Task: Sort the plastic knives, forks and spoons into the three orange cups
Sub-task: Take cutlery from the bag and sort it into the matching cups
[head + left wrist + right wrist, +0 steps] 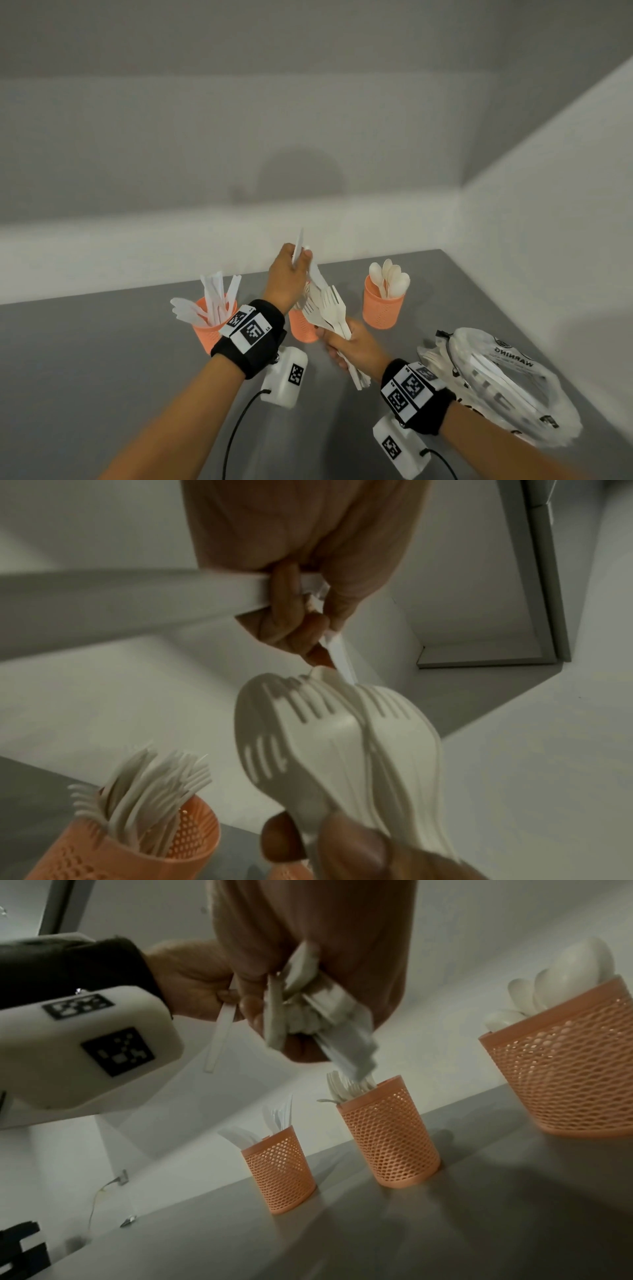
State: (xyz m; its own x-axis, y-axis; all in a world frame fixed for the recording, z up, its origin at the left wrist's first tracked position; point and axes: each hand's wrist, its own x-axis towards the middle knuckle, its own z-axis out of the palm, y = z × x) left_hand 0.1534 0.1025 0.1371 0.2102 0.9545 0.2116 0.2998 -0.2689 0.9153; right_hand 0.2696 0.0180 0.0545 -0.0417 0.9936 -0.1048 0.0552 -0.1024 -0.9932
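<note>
Three orange mesh cups stand in a row on the grey table (102, 359). The left cup (214, 325) holds knives, the middle cup (301, 329) forks and the right cup (383, 308) spoons. My right hand (337, 339) grips a bundle of white forks (329, 308) by the handles, tines up, just in front of the middle cup. Above the bundle my left hand (301, 255) pinches a single white knife (298, 245). In the left wrist view my fingers (291, 615) curl round that knife (339, 647) over the fork tines (335, 737). The right wrist view shows the knife cup (277, 1172), fork cup (390, 1134) and spoon cup (565, 1069).
A clear plastic bag (507, 377) with more white cutlery lies on the table at the right, near my right wrist. White walls close the table at the back and on the right. Cables run from both wrist cameras toward the near edge.
</note>
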